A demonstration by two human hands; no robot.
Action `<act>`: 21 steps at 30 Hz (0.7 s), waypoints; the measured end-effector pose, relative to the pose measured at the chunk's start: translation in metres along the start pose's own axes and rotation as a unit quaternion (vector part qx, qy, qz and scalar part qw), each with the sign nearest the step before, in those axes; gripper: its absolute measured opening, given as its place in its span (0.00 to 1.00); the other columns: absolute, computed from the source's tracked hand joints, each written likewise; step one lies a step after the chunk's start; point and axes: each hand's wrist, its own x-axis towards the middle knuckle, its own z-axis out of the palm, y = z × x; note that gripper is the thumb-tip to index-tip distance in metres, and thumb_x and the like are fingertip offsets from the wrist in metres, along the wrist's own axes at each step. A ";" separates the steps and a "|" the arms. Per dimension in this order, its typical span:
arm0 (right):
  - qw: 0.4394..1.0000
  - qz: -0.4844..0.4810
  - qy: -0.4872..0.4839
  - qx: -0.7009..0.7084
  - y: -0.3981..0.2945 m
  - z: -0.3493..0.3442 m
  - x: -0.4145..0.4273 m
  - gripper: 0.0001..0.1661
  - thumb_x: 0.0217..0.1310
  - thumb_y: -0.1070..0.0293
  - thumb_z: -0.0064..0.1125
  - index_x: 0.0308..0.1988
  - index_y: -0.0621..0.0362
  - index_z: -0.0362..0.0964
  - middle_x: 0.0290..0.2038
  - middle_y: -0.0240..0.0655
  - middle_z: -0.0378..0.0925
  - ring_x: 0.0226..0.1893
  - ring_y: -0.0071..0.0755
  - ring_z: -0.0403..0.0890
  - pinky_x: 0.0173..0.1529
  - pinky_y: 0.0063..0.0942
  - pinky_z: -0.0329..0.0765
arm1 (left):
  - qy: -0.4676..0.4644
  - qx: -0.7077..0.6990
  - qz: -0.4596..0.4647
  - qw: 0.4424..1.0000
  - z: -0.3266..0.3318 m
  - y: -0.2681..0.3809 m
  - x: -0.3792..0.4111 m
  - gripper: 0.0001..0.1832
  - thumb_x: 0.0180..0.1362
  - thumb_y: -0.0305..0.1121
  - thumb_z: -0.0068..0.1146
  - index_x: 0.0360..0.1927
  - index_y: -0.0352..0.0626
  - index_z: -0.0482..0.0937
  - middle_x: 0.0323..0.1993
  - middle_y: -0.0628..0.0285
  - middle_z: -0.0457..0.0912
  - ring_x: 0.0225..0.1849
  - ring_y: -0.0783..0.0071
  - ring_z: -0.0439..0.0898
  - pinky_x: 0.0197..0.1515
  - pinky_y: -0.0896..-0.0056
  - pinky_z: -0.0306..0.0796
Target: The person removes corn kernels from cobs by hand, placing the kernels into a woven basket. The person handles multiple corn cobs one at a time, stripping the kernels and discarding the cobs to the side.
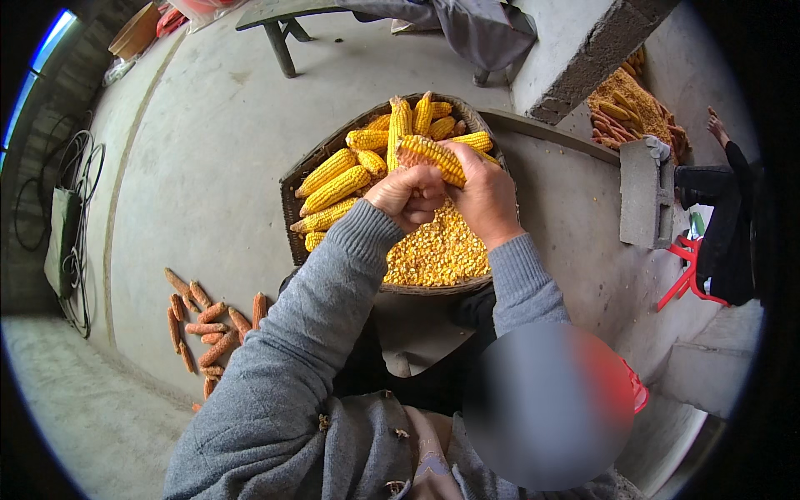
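Note:
A partly shelled ear of dried corn is held above a woven basket. My right hand wraps its near right end. Curled fingers and thumb of my left hand press against its left side, where a strip of reddish cob is bare. Below both hands, loose yellow kernels fill the near part of the basket. Several whole ears of corn are piled along its left and far sides. The undersides of my fingers are hidden.
Bare cobs lie on the concrete floor at left, beyond my sleeve. A wooden bench stands ahead, and a concrete block to the right. Another person sits by a kernel heap. Coiled cable is at far left.

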 end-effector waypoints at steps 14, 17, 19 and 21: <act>0.998 0.038 -0.036 0.022 -0.002 0.005 -0.001 0.22 0.45 0.76 0.57 0.45 0.54 0.67 0.34 0.43 0.76 0.35 0.47 0.78 0.36 0.34 0.75 | 0.026 0.035 0.006 0.999 0.001 -0.004 0.000 0.09 0.51 0.37 0.58 0.25 0.47 0.70 0.10 0.73 0.64 0.09 0.86 0.57 0.08 0.85 0.45; 0.998 0.037 -0.051 0.019 -0.001 0.004 -0.003 0.21 0.47 0.77 0.54 0.46 0.56 0.65 0.32 0.46 0.76 0.35 0.48 0.78 0.36 0.36 0.75 | 0.074 0.072 0.008 0.995 0.007 -0.007 0.001 0.09 0.51 0.37 0.57 0.24 0.46 0.71 0.11 0.72 0.65 0.09 0.86 0.57 0.08 0.84 0.45; 0.997 0.024 -0.060 0.044 0.001 0.003 -0.003 0.21 0.49 0.77 0.53 0.46 0.58 0.64 0.32 0.48 0.76 0.34 0.50 0.78 0.36 0.37 0.75 | 0.045 0.108 0.022 0.993 0.004 -0.007 0.001 0.09 0.51 0.37 0.57 0.24 0.45 0.72 0.11 0.72 0.65 0.09 0.86 0.57 0.08 0.84 0.45; 0.996 0.015 -0.067 0.055 0.003 0.004 -0.003 0.19 0.50 0.77 0.50 0.46 0.60 0.64 0.31 0.49 0.75 0.34 0.50 0.78 0.36 0.39 0.74 | 0.049 0.084 0.004 0.995 0.002 -0.006 0.000 0.09 0.51 0.36 0.56 0.24 0.44 0.73 0.11 0.72 0.65 0.08 0.85 0.57 0.08 0.84 0.45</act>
